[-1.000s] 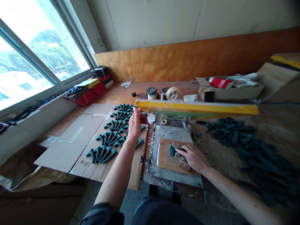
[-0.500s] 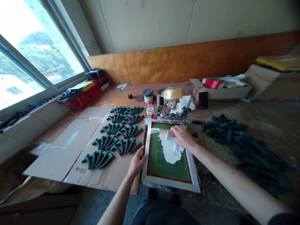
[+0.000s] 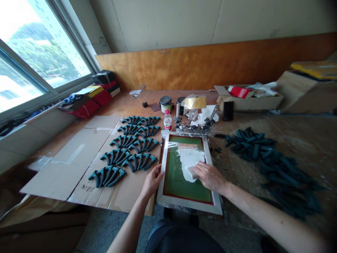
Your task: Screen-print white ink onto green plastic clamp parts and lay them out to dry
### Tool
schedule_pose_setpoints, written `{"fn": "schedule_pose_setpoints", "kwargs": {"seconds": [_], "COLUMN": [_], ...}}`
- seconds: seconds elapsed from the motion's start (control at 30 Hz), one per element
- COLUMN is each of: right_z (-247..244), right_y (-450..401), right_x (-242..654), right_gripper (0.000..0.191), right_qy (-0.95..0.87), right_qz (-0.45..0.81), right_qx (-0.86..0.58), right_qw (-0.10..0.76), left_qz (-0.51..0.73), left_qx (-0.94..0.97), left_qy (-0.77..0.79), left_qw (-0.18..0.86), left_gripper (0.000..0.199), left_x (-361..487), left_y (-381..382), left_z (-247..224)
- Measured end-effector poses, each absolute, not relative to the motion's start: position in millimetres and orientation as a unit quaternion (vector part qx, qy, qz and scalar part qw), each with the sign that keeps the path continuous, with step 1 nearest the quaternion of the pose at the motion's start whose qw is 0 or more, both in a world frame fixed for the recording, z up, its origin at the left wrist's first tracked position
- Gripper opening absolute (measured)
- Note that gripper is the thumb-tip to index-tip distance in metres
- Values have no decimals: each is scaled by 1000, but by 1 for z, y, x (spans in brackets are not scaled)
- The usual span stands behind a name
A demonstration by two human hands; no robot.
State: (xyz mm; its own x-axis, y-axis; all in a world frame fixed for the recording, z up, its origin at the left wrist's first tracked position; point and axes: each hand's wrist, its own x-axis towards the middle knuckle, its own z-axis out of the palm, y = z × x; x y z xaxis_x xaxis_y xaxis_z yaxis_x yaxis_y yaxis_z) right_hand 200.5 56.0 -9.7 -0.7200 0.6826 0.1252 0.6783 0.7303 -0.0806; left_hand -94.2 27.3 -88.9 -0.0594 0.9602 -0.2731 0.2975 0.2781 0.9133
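Now lying flat: a frame with white paint over its green mesh

Nearest, the pale frame (image 3: 190, 208) is hiding whatever is under it. The left hand (image 3: 152, 181) is resting loosely spread fingers on its left rim, while the right hand (image 3: 210, 177) is pinching a pale scraper (image 3: 193, 172) near the lower edge of the white paint (image 3: 187, 158). Fingers are covering part of the scraper, so its full shape is not showing. Paint is coating the middle of the green mesh (image 3: 173, 186), and a wooden strip (image 3: 187, 145) is lying along its far edge. Leftward, curved dark green pieces (image 3: 107, 175) are sitting in fanned groups on cardboard (image 3: 71, 147); rightward, a heap (image 3: 252, 144) of dark green pieces is sprawling. Beyond, metal clamps (image 3: 193, 130) are standing at the frame's far end, a bottle (image 3: 167, 121) is standing beside them, and a lidded jar (image 3: 165, 104) is sitting farther back
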Motion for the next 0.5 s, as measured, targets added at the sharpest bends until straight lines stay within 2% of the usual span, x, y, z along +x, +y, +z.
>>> {"fn": "schedule_pose_setpoints", "kwargs": {"seconds": [0.17, 0.27, 0.37, 0.5], "right_z": [10, 5, -11, -9], "right_y": [62, 64, 50, 46], "right_x": [214, 208, 205, 212], "right_gripper": [17, 16, 24, 17], "right_qy": [-946, -929, -931, -938], "right_qz": [77, 49, 2, 65], "right_qx": [-312, -353, -335, -314], "right_qw": [53, 100, 146, 130], "left_qz": [350, 356, 362, 363], "left_qx": [497, 491, 475, 470], "left_qy": [642, 647, 648, 638], "left_qw": [466, 463, 472, 491], "left_gripper": [58, 57, 60, 62], "left_x": [-93, -92, -91, -90], "left_y": [25, 24, 24, 24], "left_z": [-87, -85, -83, -78]}}
